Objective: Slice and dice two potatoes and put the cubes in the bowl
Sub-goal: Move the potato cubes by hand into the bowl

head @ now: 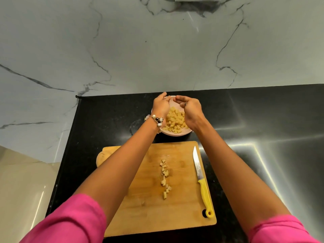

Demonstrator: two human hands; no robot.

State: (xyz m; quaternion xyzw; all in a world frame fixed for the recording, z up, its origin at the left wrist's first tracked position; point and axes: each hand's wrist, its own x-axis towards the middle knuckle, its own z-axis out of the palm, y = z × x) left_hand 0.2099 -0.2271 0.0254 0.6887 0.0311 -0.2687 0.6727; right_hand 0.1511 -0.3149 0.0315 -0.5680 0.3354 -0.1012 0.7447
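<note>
pink bowl [176, 133] of potato cubes [175, 120] sits under both hands, left hand [160, 106] and right hand [192, 111] loosely cupped, empty.

bowl [177, 133] pink | knife [205, 193] yellow (handle) | sleeve [73, 220] pink | wall [122, 50] veined marble

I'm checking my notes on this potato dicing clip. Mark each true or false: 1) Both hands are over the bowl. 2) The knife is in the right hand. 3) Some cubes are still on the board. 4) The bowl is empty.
1) True: the left hand and right hand are above the bowl.
2) False: the knife lies on the cutting board.
3) True: potato cubes lie mid-board.
4) False: it holds many diced pieces.
</note>
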